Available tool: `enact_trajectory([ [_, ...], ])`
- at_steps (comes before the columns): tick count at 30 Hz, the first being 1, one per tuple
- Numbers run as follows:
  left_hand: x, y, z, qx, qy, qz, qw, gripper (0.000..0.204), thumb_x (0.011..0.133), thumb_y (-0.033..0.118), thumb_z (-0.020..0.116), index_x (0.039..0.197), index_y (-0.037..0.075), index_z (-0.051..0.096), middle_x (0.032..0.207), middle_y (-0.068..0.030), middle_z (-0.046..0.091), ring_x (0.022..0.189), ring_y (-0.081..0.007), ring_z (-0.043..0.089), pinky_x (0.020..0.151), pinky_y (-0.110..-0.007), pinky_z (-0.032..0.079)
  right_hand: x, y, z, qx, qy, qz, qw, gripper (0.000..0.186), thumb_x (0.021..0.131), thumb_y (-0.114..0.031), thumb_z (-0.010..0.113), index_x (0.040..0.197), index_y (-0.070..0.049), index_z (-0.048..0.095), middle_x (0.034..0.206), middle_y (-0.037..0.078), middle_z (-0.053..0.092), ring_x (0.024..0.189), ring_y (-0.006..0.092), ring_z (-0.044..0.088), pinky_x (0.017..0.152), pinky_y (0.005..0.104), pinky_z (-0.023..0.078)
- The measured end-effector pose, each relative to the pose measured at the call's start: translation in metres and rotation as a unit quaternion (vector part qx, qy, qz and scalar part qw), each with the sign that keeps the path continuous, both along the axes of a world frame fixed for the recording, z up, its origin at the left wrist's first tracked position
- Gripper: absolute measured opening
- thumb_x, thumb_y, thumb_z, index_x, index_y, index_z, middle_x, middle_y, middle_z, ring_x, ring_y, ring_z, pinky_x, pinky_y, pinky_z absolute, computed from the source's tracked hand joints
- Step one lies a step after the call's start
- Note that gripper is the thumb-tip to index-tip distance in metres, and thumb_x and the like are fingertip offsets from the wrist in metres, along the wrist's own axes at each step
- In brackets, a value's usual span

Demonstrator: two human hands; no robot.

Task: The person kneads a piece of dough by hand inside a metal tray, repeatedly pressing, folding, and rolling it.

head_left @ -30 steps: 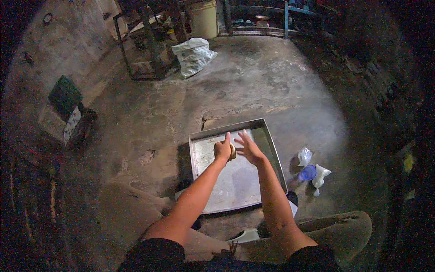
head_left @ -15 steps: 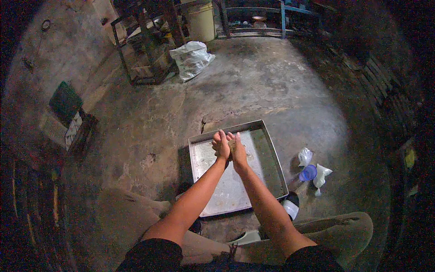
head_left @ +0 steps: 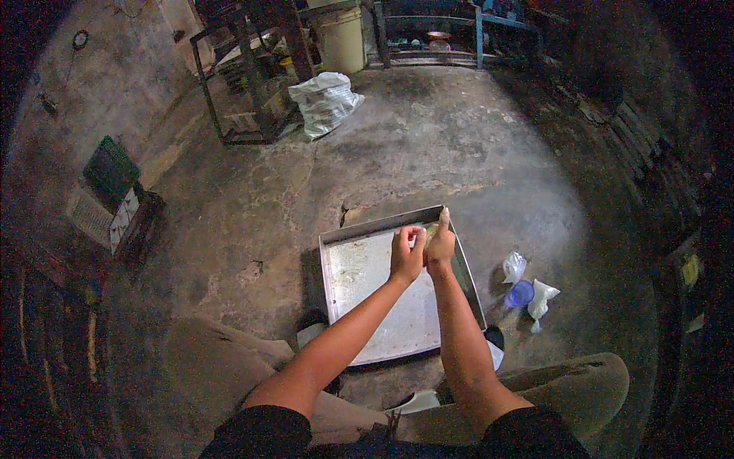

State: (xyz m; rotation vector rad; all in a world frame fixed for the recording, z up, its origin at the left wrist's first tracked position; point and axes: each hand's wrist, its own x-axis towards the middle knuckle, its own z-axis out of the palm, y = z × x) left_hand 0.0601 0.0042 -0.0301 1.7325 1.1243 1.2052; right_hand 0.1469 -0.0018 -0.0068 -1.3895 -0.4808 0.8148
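Note:
A square, shallow metal tray (head_left: 382,321) lies on the floor between my feet, with a pale, spotted bottom. Over its far right corner my two hands are close together. My left hand (head_left: 407,254) is closed, its fingers curled and thumb up. Beside it, my right hand (head_left: 440,246) is also closed, with the thumb pointing up along the tray's right wall. Between them a bit of a small yellowish-brown lump (head_left: 430,229) shows; the fingers hide most of it, and its kind cannot be made out.
Right of the tray stand a blue-violet plastic cup (head_left: 520,293) and two knotted clear bags of white stuff (head_left: 543,298), (head_left: 514,266). Farther off are a white sack (head_left: 325,103), a dark metal frame (head_left: 237,99) and a cream bucket (head_left: 342,42). A green-backed box (head_left: 112,168) sits left.
Both hands have moved right, from above the tray's middle to its far right corner. They have turned slightly, and the brownish lump between them shows less. Tray, cup and bags have stayed put.

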Motion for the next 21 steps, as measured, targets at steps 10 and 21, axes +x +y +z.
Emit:
enact_trajectory([
  [10,-0.014,0.032,0.0,-0.214,-0.001,0.084,0.973,0.058,0.091,0.054,0.046,0.1,-0.001,0.061,0.078,-0.0179,0.065,0.079,-0.0324,0.064,0.075,-0.042,0.05,0.014,-0.001,0.007,-0.049,0.163,0.347,0.922,0.071,0.095,-0.06,0.026,0.124,0.0,0.051,0.1,0.018,0.064,0.088,0.0266,0.063,0.078,0.0388,0.052],
  [21,-0.041,0.025,0.042,-0.381,-0.377,-0.007,0.844,0.057,0.09,0.062,0.042,0.069,0.011,0.057,0.06,-0.0033,0.056,0.05,-0.0185,0.055,0.047,-0.031,0.045,-0.042,0.011,0.018,0.001,-0.233,0.087,0.968,0.052,0.098,-0.042,0.041,0.081,0.002,0.064,0.067,0.009,0.062,0.063,0.017,0.059,0.061,0.032,0.047],
])
